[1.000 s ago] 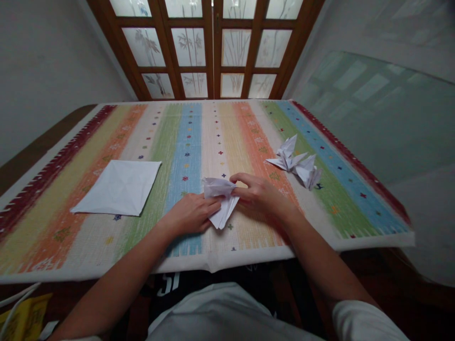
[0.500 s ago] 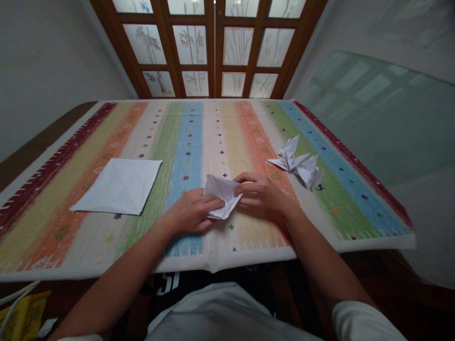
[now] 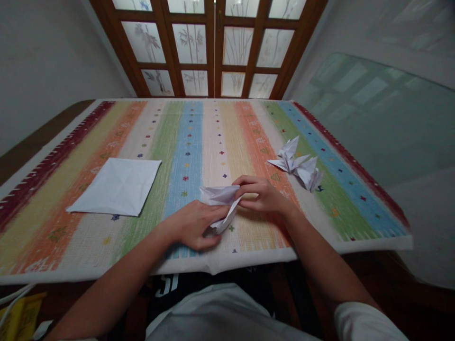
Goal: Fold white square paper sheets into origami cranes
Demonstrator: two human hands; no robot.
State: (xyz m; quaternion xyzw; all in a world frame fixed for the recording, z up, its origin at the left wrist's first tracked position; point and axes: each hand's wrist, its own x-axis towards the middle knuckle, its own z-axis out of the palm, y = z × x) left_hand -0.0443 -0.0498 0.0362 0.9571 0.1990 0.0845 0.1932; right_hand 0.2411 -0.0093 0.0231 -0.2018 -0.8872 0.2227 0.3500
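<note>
A partly folded white paper piece (image 3: 221,202) lies near the front middle of the striped tablecloth (image 3: 199,137). My left hand (image 3: 194,223) pinches its lower end, fingers curled around the paper. At the paper's upper right edge my right hand (image 3: 262,194) grips it with closed fingers. A flat white paper sheet (image 3: 117,185) lies to the left of my hands. Folded white paper figures (image 3: 296,163) rest together to the right, beyond my right hand.
The table's front edge (image 3: 213,265) runs just below my hands. A wooden door with frosted glass panes (image 3: 209,42) stands behind the table. A glass pane (image 3: 373,113) leans at the right. Something yellow (image 3: 17,317) and a white cable (image 3: 14,296) show at the lower left.
The paper piece has been flattened and lowered toward the cloth. My left hand slid down toward the front edge; my right hand stayed at the paper's right edge.
</note>
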